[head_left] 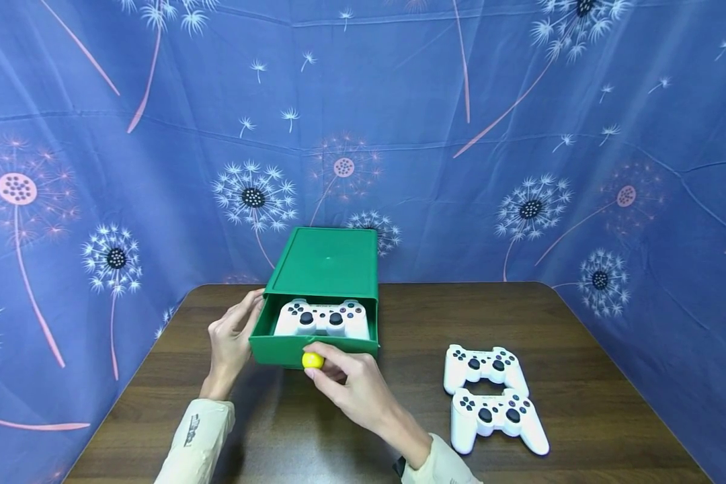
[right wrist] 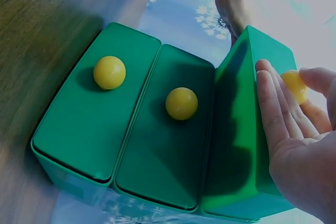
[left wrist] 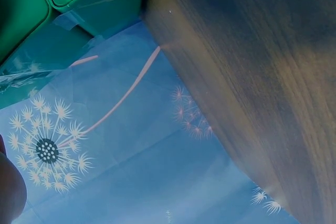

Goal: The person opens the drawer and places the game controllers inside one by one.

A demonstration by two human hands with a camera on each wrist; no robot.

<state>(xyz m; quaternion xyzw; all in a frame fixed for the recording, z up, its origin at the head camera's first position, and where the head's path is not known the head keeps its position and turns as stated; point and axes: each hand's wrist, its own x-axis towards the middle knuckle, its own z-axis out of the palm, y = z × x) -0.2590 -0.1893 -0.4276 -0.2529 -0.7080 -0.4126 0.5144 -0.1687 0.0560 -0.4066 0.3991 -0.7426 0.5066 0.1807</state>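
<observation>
A green drawer unit (head_left: pixel 333 259) stands on the table with its top drawer (head_left: pixel 272 349) pulled out. Inside that drawer lies a white game controller (head_left: pixel 322 318). My right hand (head_left: pixel 353 386) pinches the drawer's round yellow knob (head_left: pixel 312 360) between thumb and fingers; in the right wrist view its other fingers lie along the green drawer front. My left hand (head_left: pixel 232 339) is at the left side of the unit, fingers reaching up along it. Two lower drawers, each with a yellow knob (right wrist: pixel 181 103), are closed in the right wrist view.
Two more white controllers (head_left: pixel 486 370) lie one in front of the other on the wooden table (head_left: pixel 581 376), right of my right hand. Behind the table hangs a blue dandelion-print cloth (head_left: pixel 429 188). Clear tape (left wrist: pixel 68 20) shows on the unit's side.
</observation>
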